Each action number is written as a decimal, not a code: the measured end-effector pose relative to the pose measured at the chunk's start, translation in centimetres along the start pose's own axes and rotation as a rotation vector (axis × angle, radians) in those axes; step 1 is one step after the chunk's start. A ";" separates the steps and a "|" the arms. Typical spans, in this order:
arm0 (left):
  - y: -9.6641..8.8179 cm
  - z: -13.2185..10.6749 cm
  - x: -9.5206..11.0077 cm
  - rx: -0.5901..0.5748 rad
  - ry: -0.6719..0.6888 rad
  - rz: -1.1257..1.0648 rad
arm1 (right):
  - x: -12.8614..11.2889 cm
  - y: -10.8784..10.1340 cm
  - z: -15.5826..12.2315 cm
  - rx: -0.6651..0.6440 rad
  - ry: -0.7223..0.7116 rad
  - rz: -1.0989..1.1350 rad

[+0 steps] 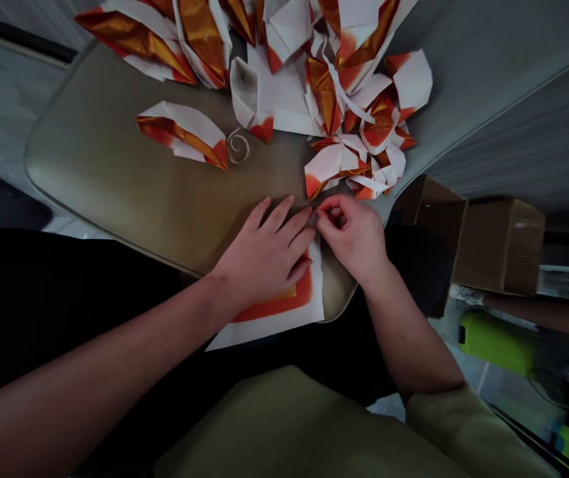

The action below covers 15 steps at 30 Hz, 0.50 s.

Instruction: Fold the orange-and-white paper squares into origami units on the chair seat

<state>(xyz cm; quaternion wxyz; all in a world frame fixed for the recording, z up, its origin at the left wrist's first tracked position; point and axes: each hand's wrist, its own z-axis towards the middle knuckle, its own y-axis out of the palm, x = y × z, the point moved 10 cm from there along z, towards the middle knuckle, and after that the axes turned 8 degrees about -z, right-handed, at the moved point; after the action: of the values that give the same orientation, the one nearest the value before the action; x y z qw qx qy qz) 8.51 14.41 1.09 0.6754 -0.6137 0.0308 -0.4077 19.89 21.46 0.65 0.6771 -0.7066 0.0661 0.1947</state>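
A white sheet of paper (284, 313) with a red border and a gold middle lies at the near right end of the table, partly over its edge. My left hand (269, 255) rests flat on it, fingers spread, covering much of its far part. At the sheet's far right edge my right hand (351, 232) is closed, thumb and finger pinching the paper close to my left fingertips. Just beyond my hands sits a folded paper piece (336, 162) in white, red and gold. The exact bit of paper in the pinch is mostly hidden.
Several folded paper pieces (202, 43) crowd the far side of the table (99, 146). One folded piece (184, 133) lies apart at left, beside a curled paper strip (238, 145). Cardboard boxes (498, 245) stand at right, near another person's arm (538, 312) and a green object (498, 342).
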 end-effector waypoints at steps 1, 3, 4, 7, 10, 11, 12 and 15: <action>0.0 0.0 0.0 0.001 0.003 0.008 | 0.0 0.0 0.0 -0.001 -0.001 0.004; 0.0 0.0 0.1 0.006 0.009 0.026 | 0.1 0.1 0.0 -0.003 0.000 0.009; 0.0 -0.1 0.2 0.008 0.013 0.034 | 0.1 0.1 0.0 -0.003 0.000 0.011; -0.1 -0.1 0.4 0.020 0.032 0.043 | 0.1 0.0 0.0 0.005 -0.004 0.022; -0.2 -0.2 0.5 0.031 0.047 0.046 | 0.0 0.0 0.1 0.004 -0.006 0.035; -0.3 -0.2 0.5 0.032 0.049 0.045 | 0.0 0.0 0.1 0.000 -0.004 0.037; -0.3 -0.2 0.5 0.031 0.050 0.041 | 0.1 0.1 0.1 -0.005 0.000 0.038; -0.3 -0.2 0.4 0.030 0.048 0.025 | 0.2 0.2 0.1 -0.011 0.012 0.035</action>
<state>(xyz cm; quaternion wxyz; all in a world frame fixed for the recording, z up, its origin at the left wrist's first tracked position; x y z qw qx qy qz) 8.58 14.05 1.48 0.6886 -0.5930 0.0486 -0.4145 20.01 21.57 0.43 0.6693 -0.7102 0.0816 0.2025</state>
